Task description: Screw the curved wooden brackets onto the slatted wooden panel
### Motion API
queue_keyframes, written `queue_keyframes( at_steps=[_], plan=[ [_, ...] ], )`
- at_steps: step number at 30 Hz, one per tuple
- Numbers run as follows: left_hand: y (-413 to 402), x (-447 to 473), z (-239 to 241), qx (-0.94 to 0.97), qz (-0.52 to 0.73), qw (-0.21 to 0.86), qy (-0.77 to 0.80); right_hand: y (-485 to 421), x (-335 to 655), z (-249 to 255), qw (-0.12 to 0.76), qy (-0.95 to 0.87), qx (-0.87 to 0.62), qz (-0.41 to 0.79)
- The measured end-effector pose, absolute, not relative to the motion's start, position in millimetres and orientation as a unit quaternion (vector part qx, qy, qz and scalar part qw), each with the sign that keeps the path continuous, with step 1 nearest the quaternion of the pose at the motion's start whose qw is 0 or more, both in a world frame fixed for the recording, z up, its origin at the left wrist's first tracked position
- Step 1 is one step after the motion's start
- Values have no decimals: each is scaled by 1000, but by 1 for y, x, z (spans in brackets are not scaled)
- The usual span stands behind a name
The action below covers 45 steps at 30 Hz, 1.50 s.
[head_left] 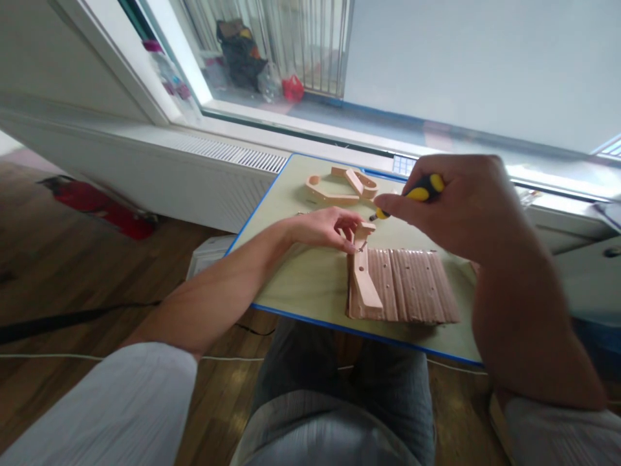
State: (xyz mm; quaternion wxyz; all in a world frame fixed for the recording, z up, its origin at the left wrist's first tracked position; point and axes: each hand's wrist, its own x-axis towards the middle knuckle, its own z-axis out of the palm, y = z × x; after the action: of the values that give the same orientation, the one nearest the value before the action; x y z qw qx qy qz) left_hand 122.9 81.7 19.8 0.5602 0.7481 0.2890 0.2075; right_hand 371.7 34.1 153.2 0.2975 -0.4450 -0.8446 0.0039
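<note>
1 bent wooden bracket (pixel 368 289), prob. light & stiff, sits at corrugated cardboard (pixel 421 285) 9 o'clock; L hand (pixel 328 226) pinches near its 12 o'clock end, prob. best hold; R hand (pixel 458 197) fingers wrap screwdriver (pixel 425 188).

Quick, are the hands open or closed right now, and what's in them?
Left hand: partly curled, at the pale, bent wooden piece; whether it grips cannot be told.
Right hand: closed, holding the yellow-and-black screwdriver.
</note>
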Motion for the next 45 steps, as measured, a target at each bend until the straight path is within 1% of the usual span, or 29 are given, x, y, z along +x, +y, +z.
queue_keyframes(
  at_steps=[3, 5, 9, 11, 13, 15, 18, 20, 21, 23, 26, 28, 34, 38, 40, 43, 45],
  plan=[
    [81, 123, 19, 758, 208, 547, 289, 33, 372, 152, 305, -844, -441, 2],
    [81, 123, 18, 758, 208, 546, 288, 31, 373, 148, 305, -837, -452, 35],
    [80, 123, 15, 753, 218, 548, 291, 28, 381, 126, 306, -790, -478, 234],
    [80, 124, 14, 754, 219, 549, 287, 29, 386, 113, 341, -757, -462, 311],
    [79, 124, 15, 754, 222, 549, 284, 32, 390, 102, 384, -731, -444, 348],
    [79, 124, 19, 752, 243, 539, 292, 36, 392, 94, 408, -709, -434, 378],
    [74, 123, 29, 743, 336, 477, 329, 43, 392, 84, 428, -678, -425, 420],
    [68, 123, 37, 725, 416, 417, 357, 45, 391, 76, 451, -651, -428, 436],
    [63, 125, 41, 720, 433, 400, 366, 46, 391, 71, 460, -636, -434, 441],
    [53, 129, 44, 738, 397, 388, 384, 48, 391, 63, 468, -614, -455, 444],
    [39, 140, 41, 772, 314, 359, 419, 50, 392, 54, 448, -610, -473, 451],
    [35, 148, 35, 773, 301, 345, 440, 51, 393, 51, 436, -614, -467, 464],
    [37, 165, 23, 723, 360, 400, 432, 52, 395, 50, 435, -628, -451, 462],
    [36, 170, 21, 683, 414, 428, 423, 53, 397, 52, 461, -628, -438, 448],
    [34, 170, 21, 675, 442, 424, 411, 52, 400, 56, 475, -622, -438, 442],
    [32, 168, 23, 689, 486, 361, 398, 49, 403, 63, 483, -620, -431, 442],
    [31, 166, 25, 716, 488, 304, 396, 47, 404, 67, 488, -618, -420, 450]
  ],
)
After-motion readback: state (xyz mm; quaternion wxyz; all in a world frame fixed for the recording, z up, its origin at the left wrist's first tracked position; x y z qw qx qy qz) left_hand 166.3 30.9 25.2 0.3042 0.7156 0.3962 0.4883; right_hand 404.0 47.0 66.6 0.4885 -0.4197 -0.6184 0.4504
